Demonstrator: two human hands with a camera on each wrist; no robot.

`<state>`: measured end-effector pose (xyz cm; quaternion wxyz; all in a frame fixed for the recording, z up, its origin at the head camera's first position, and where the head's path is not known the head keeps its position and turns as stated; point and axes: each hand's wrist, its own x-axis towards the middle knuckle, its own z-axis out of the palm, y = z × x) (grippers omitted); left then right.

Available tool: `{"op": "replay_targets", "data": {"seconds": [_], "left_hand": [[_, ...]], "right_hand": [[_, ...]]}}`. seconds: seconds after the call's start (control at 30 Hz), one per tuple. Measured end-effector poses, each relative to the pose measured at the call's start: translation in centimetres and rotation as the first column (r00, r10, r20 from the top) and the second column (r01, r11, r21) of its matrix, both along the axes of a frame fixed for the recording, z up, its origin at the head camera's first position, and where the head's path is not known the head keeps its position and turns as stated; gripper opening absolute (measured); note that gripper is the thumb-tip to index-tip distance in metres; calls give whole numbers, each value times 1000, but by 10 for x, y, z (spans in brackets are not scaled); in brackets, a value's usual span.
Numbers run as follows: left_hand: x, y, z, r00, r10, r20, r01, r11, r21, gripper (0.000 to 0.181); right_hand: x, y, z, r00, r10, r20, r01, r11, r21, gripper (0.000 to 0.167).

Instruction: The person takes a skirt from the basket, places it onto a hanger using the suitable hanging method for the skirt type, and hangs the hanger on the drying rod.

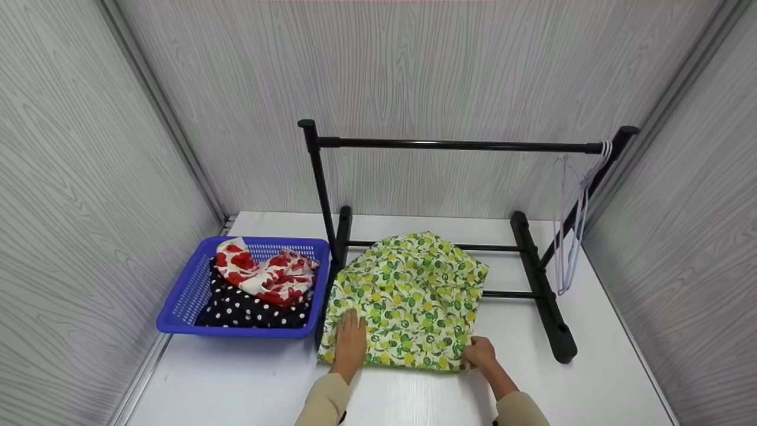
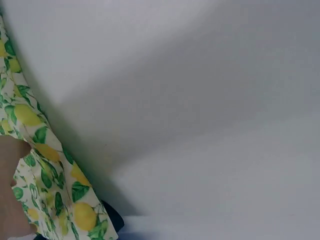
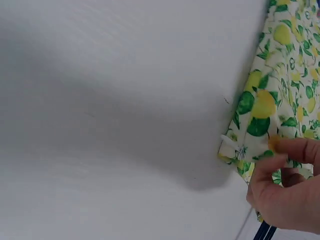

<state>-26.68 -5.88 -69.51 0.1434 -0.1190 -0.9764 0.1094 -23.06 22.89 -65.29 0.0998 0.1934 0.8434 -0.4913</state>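
Note:
A lemon-print cloth [image 1: 408, 302], white with yellow and green fruit, lies spread on the table over the rack's lower left part. My left hand [image 1: 350, 343] rests with straight fingers on its near left part. At the near right corner my right hand [image 1: 480, 354] pinches the edge. In the right wrist view, the thumb and fingers of my right hand [image 3: 290, 182] hold the cloth [image 3: 262, 107] beside a small white tag. The left wrist view shows part of my left hand [image 2: 12, 190] against the cloth [image 2: 60, 192].
A blue basket [image 1: 236, 332] on the left holds a red-and-white cloth [image 1: 266, 275] and a black polka-dot cloth [image 1: 251, 310]. Behind the lemon-print cloth stands a black rack [image 1: 461, 144], with several thin hangers [image 1: 573, 236] at its right end. Panels enclose the white table [image 1: 236, 384].

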Motion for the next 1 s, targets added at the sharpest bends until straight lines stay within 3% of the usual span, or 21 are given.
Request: {"op": "replay_targets", "data": {"seconds": [0.07, 0.1, 0.13, 0.17, 0.27, 0.3, 0.37, 0.43, 0.53, 0.63, 0.7, 0.83, 0.93, 1.0], "left_hand": [[5, 9, -1, 989, -112, 99, 102, 990, 102, 48], [7, 15, -1, 973, -170, 153, 145, 976, 162, 51], [9, 21, -1, 953, -226, 204, 182, 960, 211, 54], [17, 30, 15, 921, -267, 286, 191, 945, 267, 54], [26, 52, 17, 851, -393, 348, 288, 903, 318, 64], [29, 60, 16, 836, -423, 350, 318, 893, 320, 67], [35, 73, 15, 820, -465, 334, 376, 877, 299, 70], [40, 87, 14, 822, -476, 313, 412, 876, 252, 72], [45, 104, 13, 840, -460, 287, 438, 888, 141, 67], [48, 119, 12, 865, -413, 286, 434, 901, -12, 60], [50, 125, 13, 872, -393, 290, 430, 900, -72, 53], [51, 135, 11, 873, -407, 268, 436, 898, -58, 41], [52, 143, 9, 871, -411, 268, 429, 903, -8, 36], [52, 150, 7, 879, -389, 275, 406, 914, -3, 37]], "right_hand": [[0, 4, 2, 998, -2, 61, 9, 994, -112, 12], [0, 6, 2, 997, -2, 84, 15, 988, -152, 9], [0, 8, 3, 995, -5, 99, 24, 983, -183, 11], [0, 10, 4, 994, -8, 108, 30, 978, -205, 19], [1, 11, 6, 992, -25, 120, 50, 976, -211, 39], [1, 11, 5, 993, -36, 113, 58, 978, -200, 41], [2, 9, 5, 992, -63, 109, 82, 981, -176, 34], [2, 7, 3, 988, -96, 123, 118, 976, -183, 20], [4, 6, 3, 977, -123, 173, 159, 963, -216, 7], [5, 7, 3, 971, -114, 208, 152, 973, -173, 10], [6, 8, 2, 971, -91, 222, 114, 989, -93, 14], [8, 13, 2, 984, -41, 175, 28, 997, 75, 12], [8, 14, 8, 998, -28, 60, 17, 984, 179, 15], [7, 15, 16, 999, -38, -27, 43, 975, 219, 19]]}}
